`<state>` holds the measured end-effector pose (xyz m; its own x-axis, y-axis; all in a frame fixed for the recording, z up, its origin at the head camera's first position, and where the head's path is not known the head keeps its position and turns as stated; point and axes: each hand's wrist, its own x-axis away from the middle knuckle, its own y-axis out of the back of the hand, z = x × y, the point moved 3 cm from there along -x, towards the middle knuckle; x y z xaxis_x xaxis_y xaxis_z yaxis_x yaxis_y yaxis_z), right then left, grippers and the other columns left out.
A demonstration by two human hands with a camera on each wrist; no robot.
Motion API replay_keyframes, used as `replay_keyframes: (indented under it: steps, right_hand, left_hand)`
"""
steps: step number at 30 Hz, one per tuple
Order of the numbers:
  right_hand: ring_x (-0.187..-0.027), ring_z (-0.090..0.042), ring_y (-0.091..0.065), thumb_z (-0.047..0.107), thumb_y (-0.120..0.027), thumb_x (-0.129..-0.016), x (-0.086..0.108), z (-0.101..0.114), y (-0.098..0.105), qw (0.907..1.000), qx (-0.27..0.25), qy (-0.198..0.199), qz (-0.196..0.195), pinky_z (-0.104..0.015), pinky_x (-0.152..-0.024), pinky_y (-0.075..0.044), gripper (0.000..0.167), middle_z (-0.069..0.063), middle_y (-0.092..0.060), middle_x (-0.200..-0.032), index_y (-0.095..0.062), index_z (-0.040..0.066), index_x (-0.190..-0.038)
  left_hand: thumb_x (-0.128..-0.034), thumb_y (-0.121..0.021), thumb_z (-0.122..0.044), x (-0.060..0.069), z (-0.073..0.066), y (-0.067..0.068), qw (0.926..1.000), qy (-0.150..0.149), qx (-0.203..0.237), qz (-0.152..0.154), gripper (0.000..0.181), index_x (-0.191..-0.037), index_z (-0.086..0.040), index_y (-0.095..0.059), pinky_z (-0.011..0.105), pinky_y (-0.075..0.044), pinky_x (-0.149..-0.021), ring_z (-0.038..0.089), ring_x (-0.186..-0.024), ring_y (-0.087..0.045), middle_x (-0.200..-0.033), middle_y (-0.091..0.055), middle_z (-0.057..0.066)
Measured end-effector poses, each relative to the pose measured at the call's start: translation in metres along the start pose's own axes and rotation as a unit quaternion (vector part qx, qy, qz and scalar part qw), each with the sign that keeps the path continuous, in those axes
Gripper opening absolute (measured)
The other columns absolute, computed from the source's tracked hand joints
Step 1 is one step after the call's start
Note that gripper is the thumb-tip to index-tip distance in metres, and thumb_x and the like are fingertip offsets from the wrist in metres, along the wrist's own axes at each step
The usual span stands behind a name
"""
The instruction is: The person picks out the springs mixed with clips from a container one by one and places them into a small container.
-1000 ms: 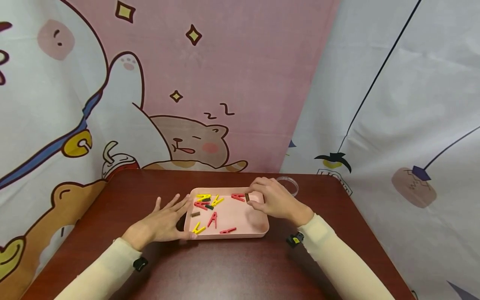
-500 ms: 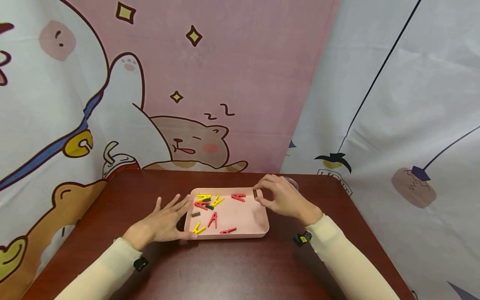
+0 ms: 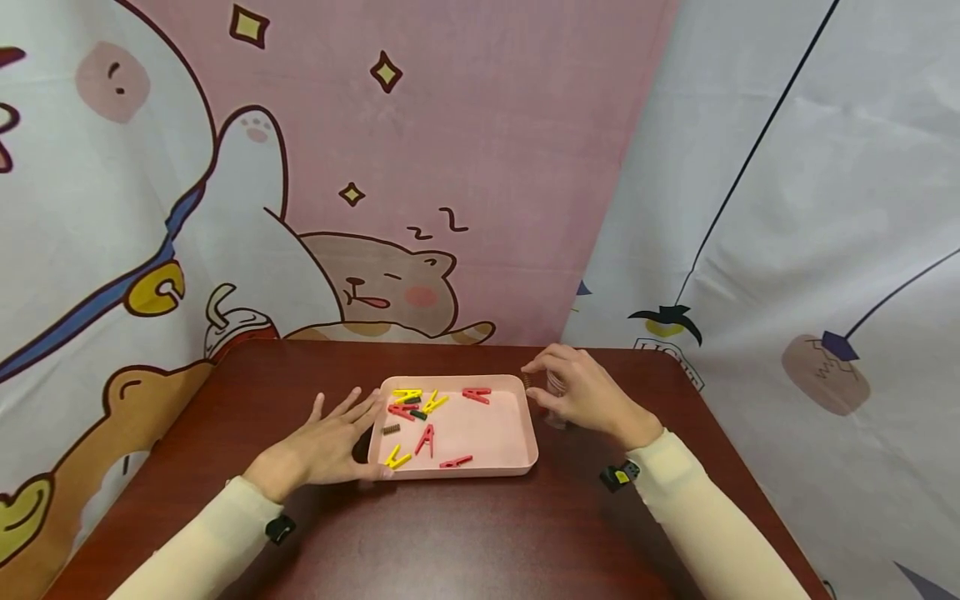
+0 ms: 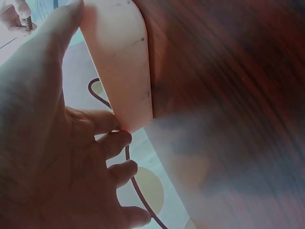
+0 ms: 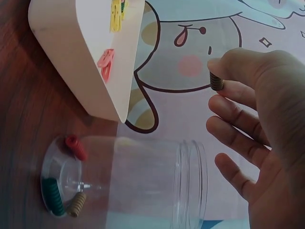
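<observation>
Right hand (image 3: 585, 393): pinching a brown spring (image 5: 217, 82)
Spring's place: between thumb and forefinger, near the clear jar (image 5: 143, 176)
Left hand (image 3: 326, 442): fingers spread, touching the tray (image 3: 487, 433)
Jar contents: three springs (image 5: 53, 196)

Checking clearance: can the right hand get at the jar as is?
Probably yes: the right hand, pinching a brown spring, is close to the jar; no lid shows on it, and nothing appears to stand between them in the right wrist view.
</observation>
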<state>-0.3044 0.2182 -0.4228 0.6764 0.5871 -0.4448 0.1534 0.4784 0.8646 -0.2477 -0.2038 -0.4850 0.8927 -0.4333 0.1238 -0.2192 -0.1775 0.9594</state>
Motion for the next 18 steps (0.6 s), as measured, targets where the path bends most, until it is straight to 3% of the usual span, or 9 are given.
replay_keyframes:
  steps: [7, 13, 18]
  right_hand:
    - [-0.106, -0.024, -0.079, 0.019, -0.093, -0.1, 0.005, -0.008, 0.005, 0.9996, -0.021, -0.013, -0.015, -0.043, -0.09, -0.065, 0.03, -0.001, -0.083, -0.127, -0.086, 0.01, -0.128]
    - [-0.1, -0.017, -0.074, 0.02, -0.094, -0.1, 0.01, -0.016, 0.008, 0.9992, -0.019, -0.025, -0.024, -0.044, -0.087, -0.065, 0.03, 0.0, -0.082, -0.123, -0.086, 0.013, -0.128]
    - [-0.109, -0.026, -0.078, 0.021, -0.092, -0.101, 0.015, -0.022, 0.012, 0.9986, -0.02, -0.043, -0.023, -0.052, -0.095, -0.065, 0.03, -0.001, -0.081, -0.126, -0.086, 0.013, -0.129]
  left_hand:
    - [-0.091, -0.077, -0.09, 0.001, 0.0, 0.0, 0.9999, -0.007, -0.007, -0.01, 0.131, -0.184, -0.009, -0.034, 0.092, -0.013, -0.136, 0.051, -0.18, -0.026, -0.193, -0.032, 0.016]
    - [-0.0915, -0.075, -0.091, 0.0, 0.001, -0.001, 0.9999, -0.008, -0.007, -0.012, 0.131, -0.184, -0.009, -0.033, 0.091, -0.013, -0.137, 0.05, -0.18, -0.026, -0.194, -0.031, 0.016]
    - [-0.0919, -0.075, -0.091, -0.001, 0.003, -0.004, 0.9999, -0.002, -0.012, -0.007, 0.131, -0.185, -0.01, -0.032, 0.091, -0.011, -0.137, 0.05, -0.181, -0.024, -0.194, -0.03, 0.016]
